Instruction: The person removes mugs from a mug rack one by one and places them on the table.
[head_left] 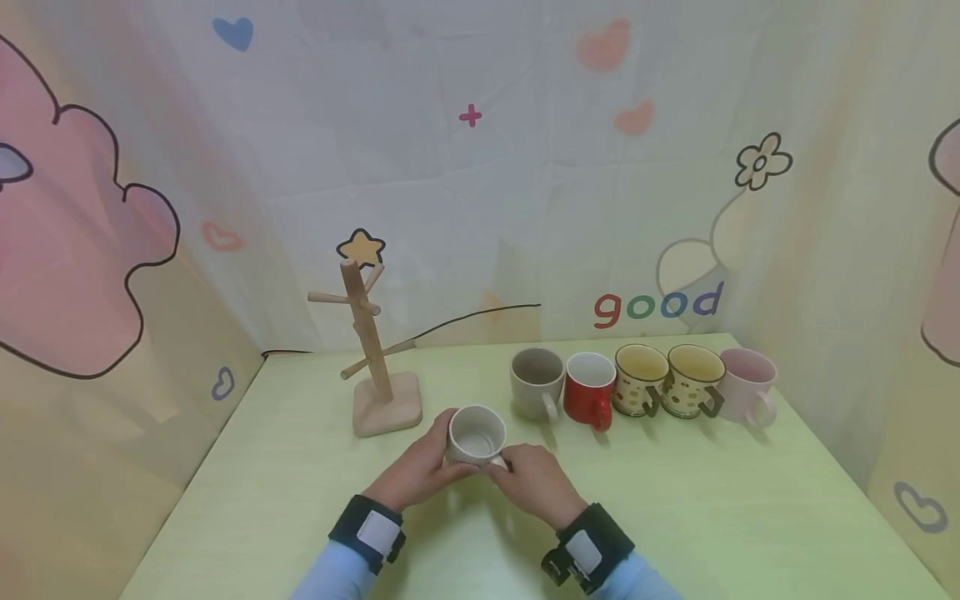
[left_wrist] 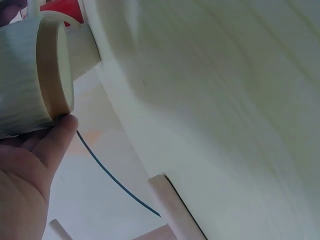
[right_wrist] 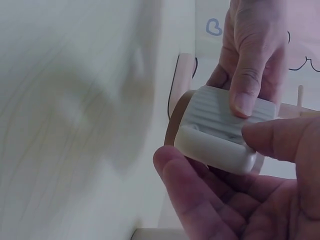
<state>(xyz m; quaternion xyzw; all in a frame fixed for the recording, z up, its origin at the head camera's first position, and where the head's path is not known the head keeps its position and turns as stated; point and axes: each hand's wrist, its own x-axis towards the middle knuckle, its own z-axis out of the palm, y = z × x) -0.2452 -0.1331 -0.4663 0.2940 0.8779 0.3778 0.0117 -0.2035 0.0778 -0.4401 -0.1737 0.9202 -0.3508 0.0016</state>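
A small white mug (head_left: 477,435) is held above the table between both hands. Its ribbed side (right_wrist: 220,109) and brown base band (left_wrist: 50,67) show in the wrist views. My left hand (head_left: 420,468) grips the mug's left side, thumb along the ribs in the right wrist view. On the other side, my right hand (head_left: 538,485) pinches the handle (right_wrist: 215,150) between thumb and fingers. Left of and behind the mug stands a wooden mug tree (head_left: 369,342) with bare pegs on a square base (head_left: 387,407).
Along the back right stand a grey mug (head_left: 534,387), a red mug (head_left: 581,404), two spotted cream mugs (head_left: 632,396) (head_left: 681,398) and a pink mug (head_left: 742,392). A printed curtain (head_left: 450,183) hangs behind the pale table (head_left: 675,517).
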